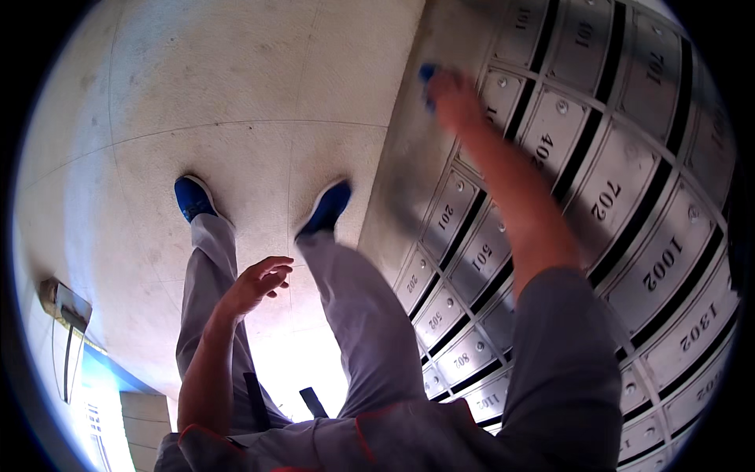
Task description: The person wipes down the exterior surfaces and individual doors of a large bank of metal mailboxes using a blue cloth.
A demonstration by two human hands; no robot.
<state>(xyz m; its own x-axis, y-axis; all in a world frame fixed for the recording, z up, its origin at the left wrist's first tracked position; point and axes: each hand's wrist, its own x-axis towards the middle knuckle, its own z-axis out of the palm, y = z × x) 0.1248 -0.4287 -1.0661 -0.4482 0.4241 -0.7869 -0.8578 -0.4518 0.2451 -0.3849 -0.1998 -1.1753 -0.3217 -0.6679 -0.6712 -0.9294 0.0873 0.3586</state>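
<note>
My right hand [453,99] reaches out ahead, low along the bank of metal mailboxes [613,189]. Its fingers are closed on a blue cloth [429,73], which motion blur leaves indistinct. Behind the cloth is the plain metal base panel [407,153] below the lowest row of boxes; whether the cloth presses on it, I cannot tell. My left hand [258,285] hangs in front of my legs with its fingers loosely curled and apart, holding nothing.
My feet, in blue shoes [193,197], stand on pale floor tiles [236,76]. The mailbox doors [634,168] bear printed numbers and small round locks, with dark slots between them. A box-like object [66,304] is at the far left, and bright light comes from behind me.
</note>
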